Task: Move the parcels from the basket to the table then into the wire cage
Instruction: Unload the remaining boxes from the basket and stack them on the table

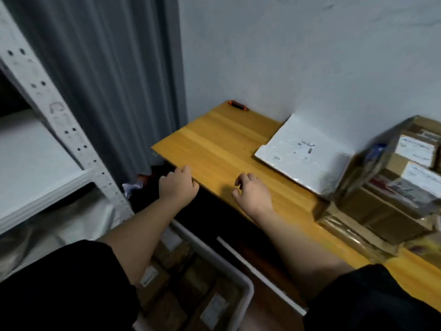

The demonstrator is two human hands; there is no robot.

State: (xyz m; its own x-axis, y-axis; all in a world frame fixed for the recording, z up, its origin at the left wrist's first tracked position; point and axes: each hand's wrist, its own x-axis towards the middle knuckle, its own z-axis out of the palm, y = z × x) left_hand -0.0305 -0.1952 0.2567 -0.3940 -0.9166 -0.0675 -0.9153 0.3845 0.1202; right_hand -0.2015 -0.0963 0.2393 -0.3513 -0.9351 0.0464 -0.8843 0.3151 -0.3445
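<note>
Brown cardboard parcels [191, 290] fill the white plastic basket [241, 278] below both loosely curled, empty hands, left hand [179, 185], right hand [251, 193], over the wooden surface [222, 139]. They look stiff and light; grip opposite edges, since taped faces may slip.

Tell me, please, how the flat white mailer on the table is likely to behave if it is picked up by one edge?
The white mailer lies thin and flat on the table, so it is probably light and may sag. Its glossy plastic skin could slip between fingers.
</note>
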